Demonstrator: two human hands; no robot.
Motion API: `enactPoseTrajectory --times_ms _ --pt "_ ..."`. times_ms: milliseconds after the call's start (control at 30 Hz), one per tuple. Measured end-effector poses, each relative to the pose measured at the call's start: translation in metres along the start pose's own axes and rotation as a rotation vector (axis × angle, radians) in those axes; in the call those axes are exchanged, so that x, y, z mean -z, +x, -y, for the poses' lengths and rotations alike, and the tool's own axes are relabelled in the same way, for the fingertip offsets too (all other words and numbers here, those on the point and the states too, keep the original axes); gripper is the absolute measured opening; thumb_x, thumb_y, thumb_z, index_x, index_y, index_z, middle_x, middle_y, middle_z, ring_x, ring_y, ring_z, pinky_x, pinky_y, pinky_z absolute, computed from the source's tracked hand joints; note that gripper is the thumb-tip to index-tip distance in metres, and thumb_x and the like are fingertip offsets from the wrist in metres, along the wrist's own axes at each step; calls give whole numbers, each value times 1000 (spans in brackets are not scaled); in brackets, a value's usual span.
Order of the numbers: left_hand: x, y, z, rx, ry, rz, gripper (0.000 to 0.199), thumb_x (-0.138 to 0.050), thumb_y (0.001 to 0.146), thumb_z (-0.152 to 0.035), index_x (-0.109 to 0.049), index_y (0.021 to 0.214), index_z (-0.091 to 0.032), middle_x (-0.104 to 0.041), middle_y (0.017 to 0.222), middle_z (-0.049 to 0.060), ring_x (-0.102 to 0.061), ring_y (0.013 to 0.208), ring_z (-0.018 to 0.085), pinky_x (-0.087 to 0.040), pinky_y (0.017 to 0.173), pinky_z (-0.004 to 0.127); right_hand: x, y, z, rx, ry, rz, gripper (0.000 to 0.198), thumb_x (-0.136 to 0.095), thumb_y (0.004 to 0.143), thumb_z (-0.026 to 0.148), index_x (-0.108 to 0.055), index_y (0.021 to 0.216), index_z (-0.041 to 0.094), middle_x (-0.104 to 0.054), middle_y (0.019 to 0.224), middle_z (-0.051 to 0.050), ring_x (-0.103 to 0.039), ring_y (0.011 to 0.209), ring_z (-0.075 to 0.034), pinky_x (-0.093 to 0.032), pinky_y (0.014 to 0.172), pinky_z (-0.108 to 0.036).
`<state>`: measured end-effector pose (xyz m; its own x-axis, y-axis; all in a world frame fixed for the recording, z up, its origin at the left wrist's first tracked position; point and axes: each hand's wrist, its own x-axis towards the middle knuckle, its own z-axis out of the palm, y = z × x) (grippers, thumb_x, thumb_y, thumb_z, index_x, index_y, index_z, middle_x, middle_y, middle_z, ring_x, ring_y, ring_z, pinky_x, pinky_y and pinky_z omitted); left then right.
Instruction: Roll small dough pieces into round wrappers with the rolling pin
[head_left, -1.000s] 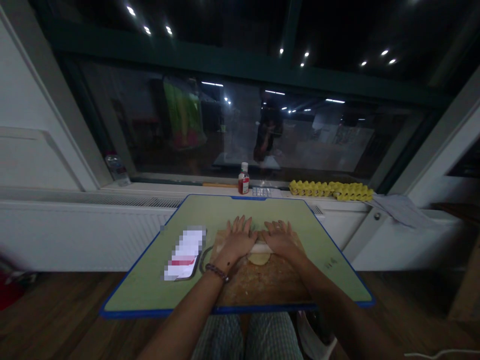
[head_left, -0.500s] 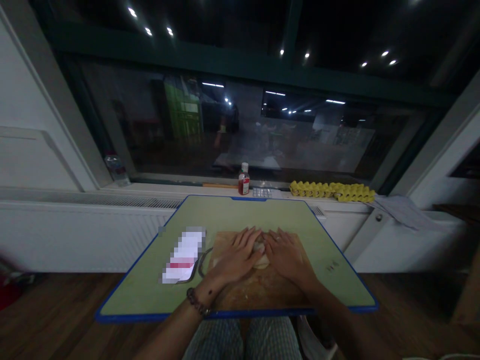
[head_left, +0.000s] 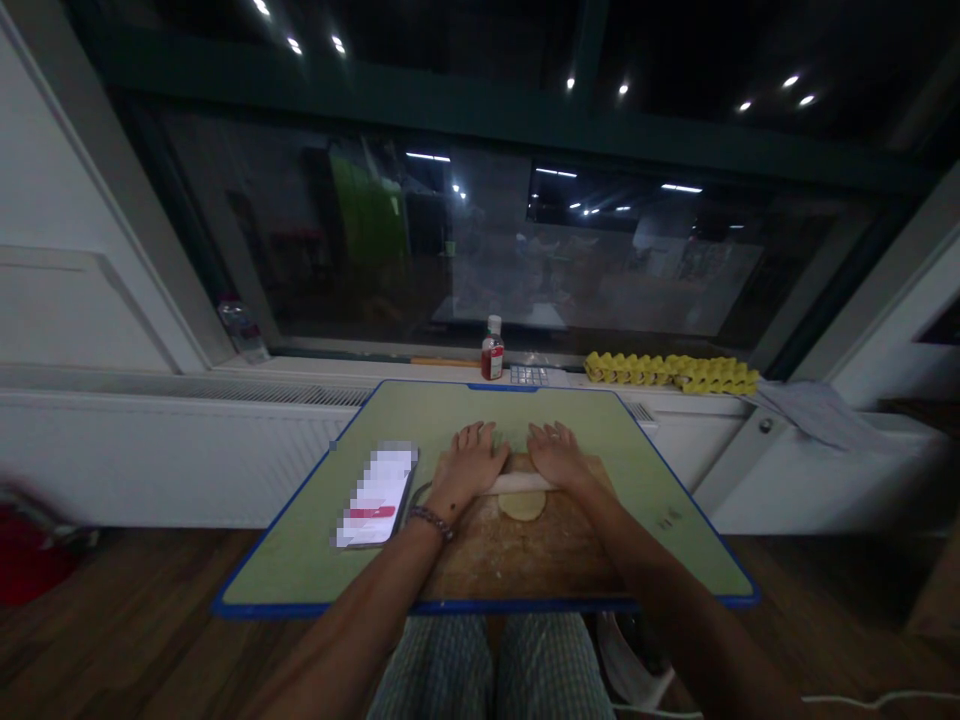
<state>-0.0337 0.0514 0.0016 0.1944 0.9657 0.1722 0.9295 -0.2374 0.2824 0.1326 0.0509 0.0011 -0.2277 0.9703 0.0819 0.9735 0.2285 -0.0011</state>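
Your dough disc [head_left: 523,507] lies on the wooden board [head_left: 517,562], its far edge hidden by the rolling pin [head_left: 521,483]. Your left hand [head_left: 471,464] and right hand [head_left: 556,458] rest open over the pin's ends, fingers outstretched. Uneven palm pressure could thin one side; a hard push might slide the board across the bench [head_left: 289,565].

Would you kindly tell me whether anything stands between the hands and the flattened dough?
Only the pale rolling pin, under the left hand and right hand, at the far side of the dough; nothing else visible does.
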Motion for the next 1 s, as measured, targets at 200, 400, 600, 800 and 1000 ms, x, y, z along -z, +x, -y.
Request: enactPoseTrajectory --times_ms 200,400,600,800,1000 --pt "-5 -32 0 -170 75 2 53 -26 97 -45 -37 142 -22 -36 152 9 -24 141 28 -14 115 50 -5 -40 5 35 -64 -93 50 -29 97 22 -39 145 19 -39 149 -10 -23 142 -29 -14 114 -54" --pt "-6 -55 1 -306 51 -18 51 -23 99 -43 -32 147 -27 -33 154 3 -22 143 25 -17 116 44 6 -77 18 57 -53 -125 50 -25 96 19 -44 142 14 -45 145 -9 -31 139 -25 -17 116 -47" --pt "-3 -66 1 -360 49 -21 52 -25 99 -41 -28 149 -26 -33 154 6 -28 141 24 -20 115 43 3 -90 24 52 -22 -179 50 -24 96 20 -44 141 12 -45 145 -10 -35 137 -22 -27 113 -41" --pt "1 -79 -4 -365 59 -71 51 -26 99 -41 -33 147 -24 -36 152 6 -29 140 24 -19 116 44 -6 -87 19 45 1 -209 52 -19 99 24 -40 145 13 -43 146 -9 -33 139 -23 -24 115 -41" --pt "-1 -60 -4 -249 91 -70 50 -25 98 -42 -41 142 -27 -36 152 5 -25 142 27 -14 115 50 -1 -41 11 119 42 -47 57 -13 100 30 -40 143 5 -43 144 -14 -38 136 -17 -14 118 -35"
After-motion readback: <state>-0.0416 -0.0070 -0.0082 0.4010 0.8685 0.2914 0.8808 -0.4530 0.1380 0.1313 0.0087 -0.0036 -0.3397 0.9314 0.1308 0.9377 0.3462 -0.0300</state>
